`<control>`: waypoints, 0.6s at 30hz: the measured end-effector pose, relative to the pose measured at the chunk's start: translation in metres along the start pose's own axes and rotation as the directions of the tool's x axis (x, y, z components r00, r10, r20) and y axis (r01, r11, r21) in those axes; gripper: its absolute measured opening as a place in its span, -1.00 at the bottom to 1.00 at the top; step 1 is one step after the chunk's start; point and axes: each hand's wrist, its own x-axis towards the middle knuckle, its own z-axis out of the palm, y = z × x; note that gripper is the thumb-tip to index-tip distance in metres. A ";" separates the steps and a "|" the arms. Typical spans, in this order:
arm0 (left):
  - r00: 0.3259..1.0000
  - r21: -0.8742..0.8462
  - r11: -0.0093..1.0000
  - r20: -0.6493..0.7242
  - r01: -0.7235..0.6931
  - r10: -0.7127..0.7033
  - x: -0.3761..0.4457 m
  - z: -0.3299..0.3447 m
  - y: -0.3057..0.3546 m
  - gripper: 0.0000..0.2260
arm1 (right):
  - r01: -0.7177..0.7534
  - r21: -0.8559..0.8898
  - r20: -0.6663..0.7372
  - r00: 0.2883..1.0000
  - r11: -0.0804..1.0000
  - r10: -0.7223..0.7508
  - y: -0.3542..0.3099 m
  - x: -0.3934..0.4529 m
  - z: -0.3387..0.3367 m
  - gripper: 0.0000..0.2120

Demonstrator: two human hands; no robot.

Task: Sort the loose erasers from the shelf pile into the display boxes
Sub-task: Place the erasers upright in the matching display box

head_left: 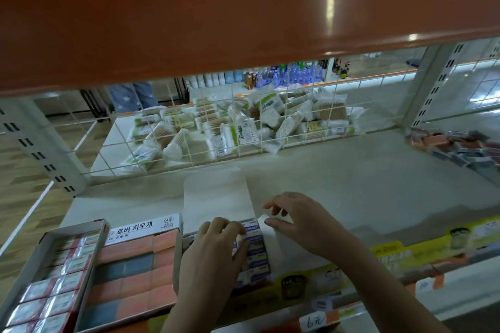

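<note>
On the white shelf (351, 184) an open display box (216, 197) of blue-and-white erasers (257, 249) is seen at the front edge, its white lid flap raised behind. The left hand (213, 249) is laid over the box, its fingers curled round a small eraser (240, 241) at the row's left side. The right hand (295, 220) is held just to the right, with the box's white side flap (266, 224) pinched between thumb and fingers. To the left, a box of orange and grey erasers (135, 270) and a box of red-and-white erasers (54, 278) are set side by side. The loose eraser pile (454, 149) lies far right on the shelf, blurred. Packets of cotton swabs (238, 127) are heaped behind a wire grid (297, 116).
</note>
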 end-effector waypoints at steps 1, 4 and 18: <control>1.000 -0.002 1.000 -0.008 -0.028 0.028 0.004 -0.005 0.003 -0.76 | -0.006 -0.003 -0.011 1.000 1.000 0.006 0.002 0.000 -0.005 -0.70; 0.985 0.029 0.986 -0.043 -0.167 0.168 0.029 -0.019 0.021 -0.77 | -0.019 -0.049 -0.020 1.000 0.999 0.018 0.011 0.000 -0.024 -0.69; 0.709 0.079 0.708 0.173 -0.702 0.684 0.162 0.055 0.239 -0.75 | -0.463 -0.310 -0.119 0.885 0.830 0.450 0.169 -0.091 -0.138 -0.55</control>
